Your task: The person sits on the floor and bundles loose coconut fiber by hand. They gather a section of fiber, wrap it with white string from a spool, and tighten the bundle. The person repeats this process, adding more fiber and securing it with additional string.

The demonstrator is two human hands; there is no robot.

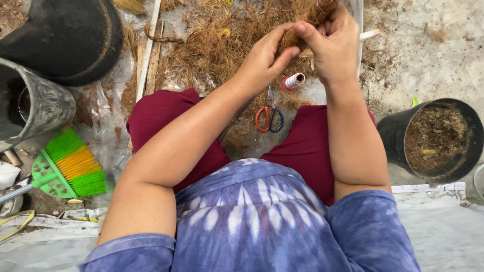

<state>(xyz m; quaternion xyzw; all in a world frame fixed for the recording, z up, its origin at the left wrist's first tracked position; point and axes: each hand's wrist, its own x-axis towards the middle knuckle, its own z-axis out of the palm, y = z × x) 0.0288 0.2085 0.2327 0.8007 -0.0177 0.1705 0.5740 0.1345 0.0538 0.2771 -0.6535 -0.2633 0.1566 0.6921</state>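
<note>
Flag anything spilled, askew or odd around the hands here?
Loose brown fibre lies strewn over the ground sheet beyond both hands, left hand and right hand, which pinch a tuft. Scissors lie between the knees; the thread spool lies tipped over.

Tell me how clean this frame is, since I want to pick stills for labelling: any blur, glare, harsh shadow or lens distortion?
Head view: soft, even daylight, no harsh shadows or glare. The left hand and right hand, pinching brown fibre, are reasonably sharp, as are the scissors. Wide-angle distortion curves the edges, bending the grey bucket and black pot. The near shirt looks slightly soft.
</note>
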